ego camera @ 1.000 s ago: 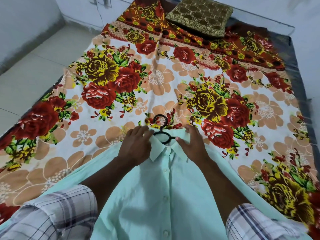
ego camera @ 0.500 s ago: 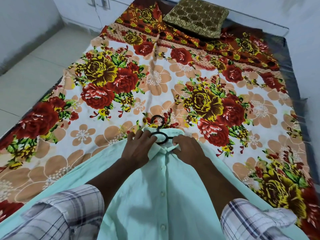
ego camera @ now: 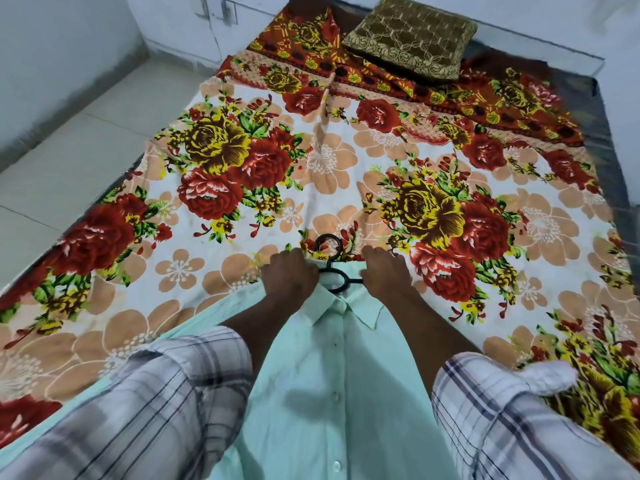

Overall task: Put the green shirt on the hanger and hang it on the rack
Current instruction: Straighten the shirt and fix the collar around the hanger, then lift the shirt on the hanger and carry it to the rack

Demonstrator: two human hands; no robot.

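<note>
Hands have slid up off the collar [ego camera: 341, 308] front since a moment ago and now flank the neck; collar points lie flat. Left hand [ego camera: 290, 276] curled tight on the shirt [ego camera: 329, 393] at the collar's left edge. Hanger [ego camera: 353, 280] sits between the hands, arms inside the shirt, hook out on the sheet [ego camera: 214, 271]. Right hand [ego camera: 384, 271] bent over the right shoulder cloth; pinching or pressing, cannot tell. Shirt lies front up on the bed. Judged: hanger fitted, or nearly; lifting and hanging remain. No rack in view.
</note>
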